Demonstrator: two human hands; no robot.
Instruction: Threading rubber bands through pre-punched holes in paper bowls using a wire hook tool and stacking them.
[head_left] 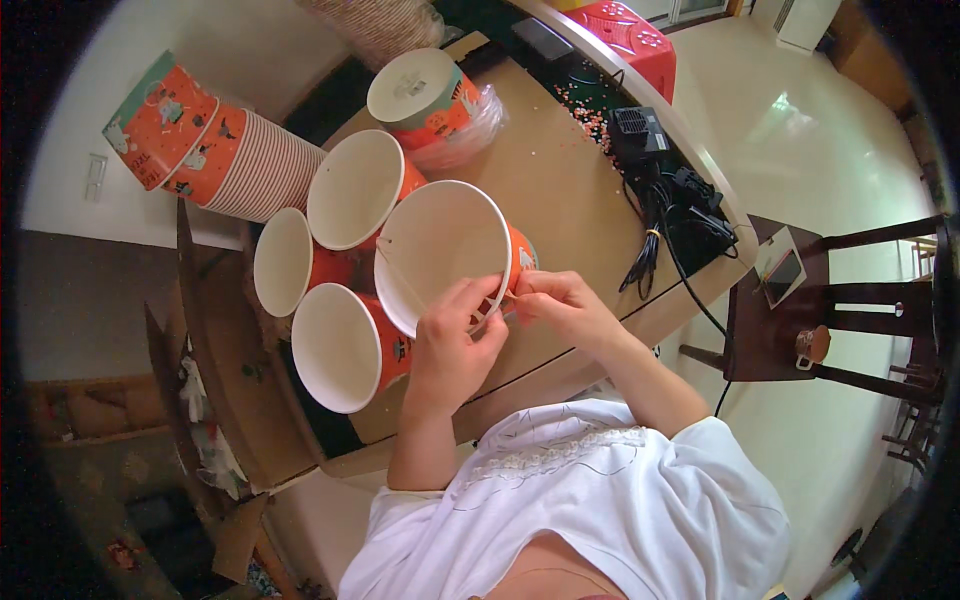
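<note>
A large orange paper bucket (442, 235) with a white inside stands tilted in front of me, its mouth toward me. At its near rim, my left hand (455, 335) is closed, fingertips inside the mouth and thumb outside. A thin string (402, 272) runs across the bucket's inner wall toward this hand. Just right of it, my right hand (565, 305) pinches at the outside of the rim; what lies between its fingertips is too small to make out. Three similar buckets are grouped to the left: an upper one (352, 190), a small-looking one (282, 262) and a near one (335, 345).
A stack of nested orange buckets (250, 160) leans at the far left. Behind stands an upturned bucket (415, 90) beside clear plastic wrap (470, 135). Black cables (652, 235) and scattered small bits (590, 110) lie on the table's right. A dark wooden chair (775, 340) stands beyond.
</note>
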